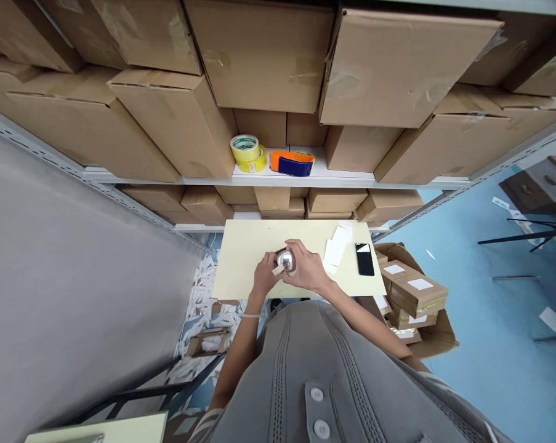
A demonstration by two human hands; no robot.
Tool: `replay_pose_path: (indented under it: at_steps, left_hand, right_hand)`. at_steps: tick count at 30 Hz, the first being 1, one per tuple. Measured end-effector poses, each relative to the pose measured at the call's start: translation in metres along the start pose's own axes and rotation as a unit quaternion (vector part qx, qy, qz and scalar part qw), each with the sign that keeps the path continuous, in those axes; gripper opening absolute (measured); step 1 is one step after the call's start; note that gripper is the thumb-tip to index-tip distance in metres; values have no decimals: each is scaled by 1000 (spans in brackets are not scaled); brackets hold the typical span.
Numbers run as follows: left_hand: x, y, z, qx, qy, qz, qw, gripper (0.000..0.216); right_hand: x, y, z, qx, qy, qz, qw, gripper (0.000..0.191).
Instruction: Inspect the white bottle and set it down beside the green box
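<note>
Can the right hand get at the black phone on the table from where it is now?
Probably yes. The phone lies flat on the table, just to the right of the right hand, with only white paper slips lying between them. That hand is busy holding a shiny silver object, though.

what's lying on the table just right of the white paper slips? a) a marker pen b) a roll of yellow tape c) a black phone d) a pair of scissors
c: a black phone lies flat on the table, right of the paper slips.
</note>
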State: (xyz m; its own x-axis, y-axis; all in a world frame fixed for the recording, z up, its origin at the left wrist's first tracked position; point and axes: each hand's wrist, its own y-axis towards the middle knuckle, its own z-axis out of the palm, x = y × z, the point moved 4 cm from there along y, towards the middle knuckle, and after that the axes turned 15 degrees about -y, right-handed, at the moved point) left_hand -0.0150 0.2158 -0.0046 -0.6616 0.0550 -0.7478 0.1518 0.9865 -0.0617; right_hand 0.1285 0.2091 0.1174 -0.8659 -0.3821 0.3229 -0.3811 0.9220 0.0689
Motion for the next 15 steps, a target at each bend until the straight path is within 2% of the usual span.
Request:
replay_pose_path:
  at_steps: [5,8,12,15]
  left_hand:
    - [15,8,-23,-79,-1,-49,996,39]
    - [29,8,-36,-131,-49,-82,987,48]
    - [59,4,-51,-268,-144,-140,942,44]
    - [82,3,-56,-344,-206,-175,899,44]
  right_hand:
    - [0,-6,-64,-121,148,45,981,50]
    - [-14,-10,-83,-178,253,90,947,44]
    - [-35,-13,-72,-180,354,151,905,36]
    - [-43,-19,-50,-153,347,177,908,40]
